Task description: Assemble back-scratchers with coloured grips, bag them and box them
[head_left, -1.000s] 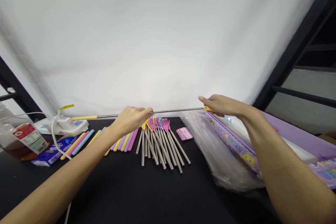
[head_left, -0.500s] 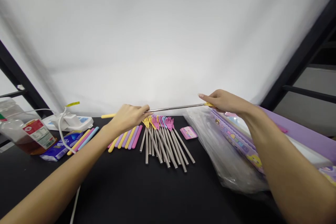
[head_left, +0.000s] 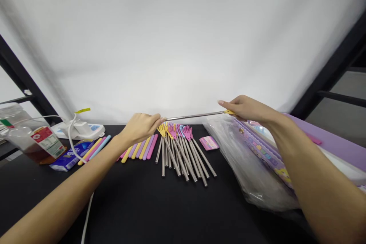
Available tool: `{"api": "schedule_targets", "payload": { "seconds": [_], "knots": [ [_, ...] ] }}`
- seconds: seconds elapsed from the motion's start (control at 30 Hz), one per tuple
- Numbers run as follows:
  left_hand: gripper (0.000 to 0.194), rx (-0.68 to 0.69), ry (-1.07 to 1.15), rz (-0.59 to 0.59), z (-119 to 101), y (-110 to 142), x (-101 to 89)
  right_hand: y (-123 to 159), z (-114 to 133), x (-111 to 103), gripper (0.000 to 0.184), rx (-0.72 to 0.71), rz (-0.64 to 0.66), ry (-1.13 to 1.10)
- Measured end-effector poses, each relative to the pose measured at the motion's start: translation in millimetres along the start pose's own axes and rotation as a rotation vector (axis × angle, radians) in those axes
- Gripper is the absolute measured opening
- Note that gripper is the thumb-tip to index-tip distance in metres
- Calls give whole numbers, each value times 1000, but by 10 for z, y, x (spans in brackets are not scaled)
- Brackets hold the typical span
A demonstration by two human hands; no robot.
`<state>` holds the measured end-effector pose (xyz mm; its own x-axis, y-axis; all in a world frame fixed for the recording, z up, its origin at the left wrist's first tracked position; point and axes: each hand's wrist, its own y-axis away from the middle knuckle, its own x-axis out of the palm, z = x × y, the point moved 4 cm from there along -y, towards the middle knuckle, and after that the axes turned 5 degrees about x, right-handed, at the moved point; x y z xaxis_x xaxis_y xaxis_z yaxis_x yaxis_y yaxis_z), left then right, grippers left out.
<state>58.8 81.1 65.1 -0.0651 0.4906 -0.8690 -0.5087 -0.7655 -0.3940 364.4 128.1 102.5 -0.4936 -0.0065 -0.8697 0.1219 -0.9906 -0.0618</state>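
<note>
The left hand [head_left: 143, 127] curls its grip tightly around a thin rod [head_left: 197, 115]; the right hand [head_left: 248, 109] pinches the yellow end. The rod is raised off the bench [head_left: 171, 213], near piled scratchers [head_left: 185, 156]. Pulling or pushing straight along it would probably avoid bending.

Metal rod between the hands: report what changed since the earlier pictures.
The yellow handle of the metal rod drew in rightward to the left hand, no longer showing beyond it. Nothing was let go: the right hand keeps its grip on the yellow head. The pile of scratchers stayed put.
</note>
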Motion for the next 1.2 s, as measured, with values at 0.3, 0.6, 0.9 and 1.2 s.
{"api": "schedule_targets", "payload": {
  "seconds": [0.3,0.6,0.9,1.2],
  "knots": [
    [64,-14,120,-108,-538,-299,-92,105,544,431,64,-93,55,-23],
    [31,200,108,-22,-454,-169,-89,245,512,427,44,-381,431,-274],
    [23,152,69,-11,31,149,-70,331,172,351,31,-86,235,-648],
    [35,168,6,-120,-579,-175,-157,455,229,594,15,89,-39,-1581]
  ]
}}
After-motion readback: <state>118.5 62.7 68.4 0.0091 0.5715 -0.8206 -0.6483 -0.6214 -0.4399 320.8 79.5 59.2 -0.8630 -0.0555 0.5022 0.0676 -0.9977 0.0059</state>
